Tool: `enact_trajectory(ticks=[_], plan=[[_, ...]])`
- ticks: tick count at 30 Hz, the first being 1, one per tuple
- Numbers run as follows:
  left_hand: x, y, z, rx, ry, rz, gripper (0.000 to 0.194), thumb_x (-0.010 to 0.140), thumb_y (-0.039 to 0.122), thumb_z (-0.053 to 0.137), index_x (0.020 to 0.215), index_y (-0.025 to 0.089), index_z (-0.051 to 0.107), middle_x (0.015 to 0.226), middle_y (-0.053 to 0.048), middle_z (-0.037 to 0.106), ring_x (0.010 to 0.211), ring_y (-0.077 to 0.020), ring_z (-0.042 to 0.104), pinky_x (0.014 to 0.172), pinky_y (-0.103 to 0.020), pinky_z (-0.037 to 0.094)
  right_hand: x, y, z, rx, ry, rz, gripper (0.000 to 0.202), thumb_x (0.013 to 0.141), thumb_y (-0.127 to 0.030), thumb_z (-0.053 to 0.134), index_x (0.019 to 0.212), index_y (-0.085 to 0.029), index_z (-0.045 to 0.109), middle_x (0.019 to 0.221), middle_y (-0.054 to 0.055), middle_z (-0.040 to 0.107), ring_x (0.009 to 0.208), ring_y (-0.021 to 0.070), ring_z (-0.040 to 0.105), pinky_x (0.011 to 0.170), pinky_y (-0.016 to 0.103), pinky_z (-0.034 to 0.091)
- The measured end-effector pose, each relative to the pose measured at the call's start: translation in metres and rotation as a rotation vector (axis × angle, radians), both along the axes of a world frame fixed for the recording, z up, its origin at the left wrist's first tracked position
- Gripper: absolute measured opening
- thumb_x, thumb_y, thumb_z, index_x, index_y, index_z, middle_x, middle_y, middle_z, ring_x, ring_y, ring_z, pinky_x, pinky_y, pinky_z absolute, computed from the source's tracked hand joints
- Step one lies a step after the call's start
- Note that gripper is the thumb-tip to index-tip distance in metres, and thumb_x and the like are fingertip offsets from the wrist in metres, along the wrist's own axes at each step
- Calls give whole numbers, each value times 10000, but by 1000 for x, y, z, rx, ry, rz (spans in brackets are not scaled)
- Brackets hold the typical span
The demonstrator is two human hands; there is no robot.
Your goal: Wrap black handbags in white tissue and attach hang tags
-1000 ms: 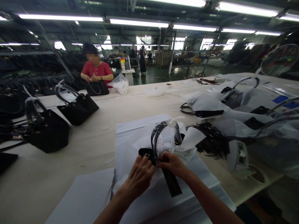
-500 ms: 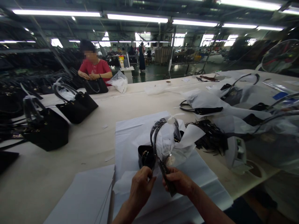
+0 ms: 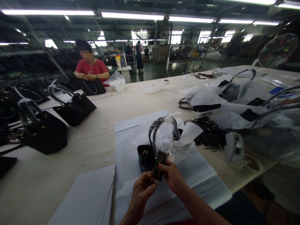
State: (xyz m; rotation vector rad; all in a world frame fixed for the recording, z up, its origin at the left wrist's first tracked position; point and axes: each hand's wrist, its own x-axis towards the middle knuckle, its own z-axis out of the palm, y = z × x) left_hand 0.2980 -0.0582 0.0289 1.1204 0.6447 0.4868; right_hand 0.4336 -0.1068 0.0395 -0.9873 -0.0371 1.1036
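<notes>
The right hand [image 3: 172,176] pinches a black hang tag [image 3: 158,165] between thumb and fingers, and the left hand [image 3: 142,190] closes its fingertips on the lower corner of the same tag. The tag is a narrow strip; its long axis runs nearly upright, leaning a little to the right at the top, where it hangs from the handles of a small black handbag [image 3: 145,156]. Its printed face looks toward the camera, but the letters are too small to read.

Just beyond the grip the bag stands on a stack of white tissue sheets [image 3: 131,134], with its handles wrapped in clear film and white paper [image 3: 185,136] spreading to the right of it. To the left of the grip lies a second stack of white sheets [image 3: 86,197], and past it the bare table [image 3: 93,147] gives free room. To the right, close by, lie a bundle of black straps [image 3: 211,136] and a white tape dispenser [image 3: 234,150]; beyond them are more wrapped bags. Far across the table a person in a red shirt [image 3: 91,67] handles another black bag [image 3: 92,87].
</notes>
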Motion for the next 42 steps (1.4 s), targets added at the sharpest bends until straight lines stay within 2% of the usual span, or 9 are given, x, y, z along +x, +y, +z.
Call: enact_trajectory(ticks=[6, 11, 15, 19, 26, 30, 33, 39, 42], plan=[[0, -9, -14, 61, 11, 13, 284, 662, 374, 702, 836, 164, 620, 907, -46, 564, 692, -117, 472, 617, -233, 390, 0, 9, 1, -22, -54, -18, 273, 448, -256, 809, 683, -187, 687, 629, -19, 640, 591, 133, 526, 577, 264, 424], [5, -13, -27, 161, 53, 1, 473, 649, 440, 694, 1037, 180, 625, 813, -28, 539, 606, -102, 459, 569, -239, 411, -2, 16, -3, -6, -71, -4, 321, 461, -309, 819, 729, -192, 688, 684, -11, 646, 617, 135, 534, 586, 258, 432], [9, -9, -15, 243, 73, -15, 479, 681, 474, 652, 1061, 182, 651, 999, -78, 551, 679, -121, 503, 630, -264, 452, 0, 8, -10, -7, -269, 129, 310, 626, -459, 729, 769, -191, 672, 687, -9, 615, 639, 137, 523, 630, 271, 436], [11, -1, 2, 209, 30, 19, 405, 700, 448, 656, 993, 170, 684, 1009, -91, 575, 809, -176, 548, 747, -296, 466, 7, -7, -13, 14, -749, 316, 349, 829, -496, 504, 824, -200, 689, 839, 41, 626, 896, 212, 544, 857, 337, 420], [14, 15, 11, 166, -14, 39, 326, 702, 394, 684, 932, 164, 705, 1049, -106, 606, 974, -242, 576, 865, -346, 471, 7, -14, -16, 52, -1136, 357, 293, 850, -382, 506, 1071, -270, 662, 1202, 83, 516, 1167, 254, 417, 1038, 407, 307], [13, 26, 3, 298, 50, 44, 343, 713, 401, 668, 947, 153, 702, 1082, -128, 623, 957, -243, 602, 863, -357, 488, 7, -18, -21, 69, -1142, 281, 141, 797, -324, 595, 827, -228, 694, 904, 67, 574, 883, 199, 540, 825, 328, 450], [11, 31, 0, 470, 161, 55, 291, 725, 373, 644, 921, 170, 713, 1022, -113, 666, 938, -230, 622, 858, -339, 496, 12, -20, -19, 33, -1039, 174, 187, 756, -325, 639, 623, -198, 606, 694, 13, 513, 646, 136, 488, 621, 268, 428], [-23, 20, 11, 759, 280, 196, 151, 770, 309, 604, 797, 221, 723, 757, -36, 687, 658, -163, 646, 606, -233, 528, 21, -15, -9, 24, -628, 108, 312, 710, -367, 670, 974, -230, 576, 763, -7, 578, 724, 142, 533, 688, 278, 437], [-54, 0, 15, 882, 270, 257, 131, 793, 277, 593, 824, 242, 715, 719, -22, 665, 643, -153, 633, 579, -208, 511, 23, -10, -10, -6, -597, 113, 302, 685, -400, 680, 902, -215, 582, 776, -1, 589, 732, 145, 535, 686, 278, 435]])
